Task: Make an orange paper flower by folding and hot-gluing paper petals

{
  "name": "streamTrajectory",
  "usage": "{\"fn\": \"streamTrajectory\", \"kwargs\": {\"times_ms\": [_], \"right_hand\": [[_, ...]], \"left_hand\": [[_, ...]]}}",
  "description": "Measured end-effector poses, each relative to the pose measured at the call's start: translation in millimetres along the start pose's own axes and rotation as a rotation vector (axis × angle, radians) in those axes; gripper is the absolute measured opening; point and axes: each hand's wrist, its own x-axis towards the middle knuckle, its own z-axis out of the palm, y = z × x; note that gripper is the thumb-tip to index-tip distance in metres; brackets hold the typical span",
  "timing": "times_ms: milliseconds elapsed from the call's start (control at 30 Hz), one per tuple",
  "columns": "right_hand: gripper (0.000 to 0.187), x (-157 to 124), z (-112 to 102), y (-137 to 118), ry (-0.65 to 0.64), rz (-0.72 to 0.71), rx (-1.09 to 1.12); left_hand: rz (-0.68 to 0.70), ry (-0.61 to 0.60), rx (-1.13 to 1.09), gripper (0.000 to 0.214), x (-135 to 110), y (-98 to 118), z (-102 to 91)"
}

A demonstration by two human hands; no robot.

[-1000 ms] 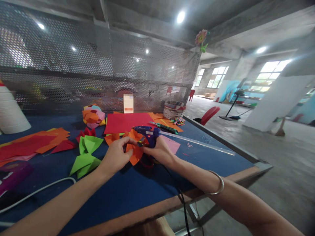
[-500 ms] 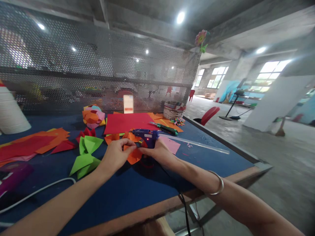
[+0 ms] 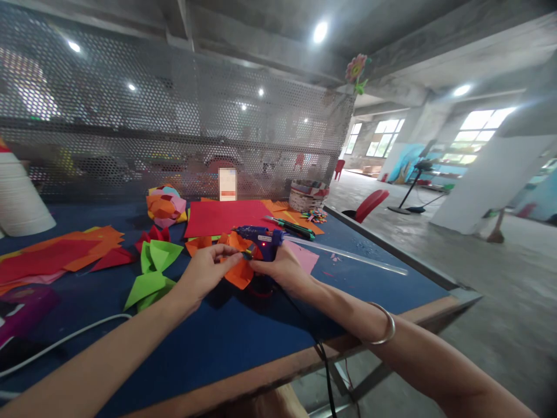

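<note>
My left hand (image 3: 205,271) pinches a folded orange paper piece (image 3: 238,276) between thumb and fingertips. My right hand (image 3: 287,270) is closed around the handle of a blue hot glue gun (image 3: 262,237), whose small red light glows. Its nozzle points left, over the orange paper. A long clear glue stick (image 3: 352,254) juts out of the gun's back to the right. My two thumbs are close together. Left of my left hand lie folded green paper pieces (image 3: 152,276), with a folded red piece (image 3: 153,237) behind them.
Behind the hands are red paper sheets (image 3: 230,216), a utility knife (image 3: 296,229), a woven basket (image 3: 307,196) and a multicoloured paper ball (image 3: 164,206). Orange and red sheets (image 3: 82,249) lie at left beside a white cone (image 3: 21,194). A perforated metal panel (image 3: 130,133) backs the blue table (image 3: 195,354).
The orange paper has turned slightly and sits a little further right. The glue gun has shifted a touch to the right and down at its tip. Both hands keep their hold.
</note>
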Motion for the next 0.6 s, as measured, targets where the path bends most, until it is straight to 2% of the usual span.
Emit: {"fn": "streamTrajectory", "kwargs": {"times_ms": [100, 233, 333, 400, 467, 500, 533, 600], "right_hand": [[0.029, 1.3, -1.1, -0.2, 0.031, -0.048, 0.016], [0.04, 2.5, -1.8, -1.8, 0.067, -0.1, 0.099], [0.043, 2.3, -1.6, -3.1, 0.076, -0.11, 0.096], [0.038, 1.9, -2.0, -3.4, 0.084, -0.104, 0.053], [0.03, 1.7, -2.9, -3.5, 0.108, -0.081, -0.023], [0.026, 1.7, -3.7, -3.6, 0.122, -0.065, -0.061], [0.024, 1.7, -4.5, -4.0, 0.133, -0.047, -0.09], [0.022, 1.9, -6.0, -5.4, 0.144, -0.023, -0.102]], "left_hand": [[-0.097, -0.103, -0.111, 0.047, -2.0, 0.7, -0.2], [-0.201, -0.241, -0.304, 0.044, -5.4, 2.4, 2.0], [-0.174, -0.252, -0.357, 0.036, -3.6, -1.6, 4.0], [-0.115, -0.203, -0.284, 0.03, 0.5, -7.7, 3.2], [0.019, -0.112, -0.087, 0.028, 4.2, -13.3, -0.5], [0.148, -0.048, 0.069, 0.027, 4.7, -14.6, -3.4], [0.317, 0.02, 0.235, 0.027, 4.0, -14.4, -6.7], [0.769, 0.137, 0.513, 0.03, -1.6, -9.3, -14.2]]}}
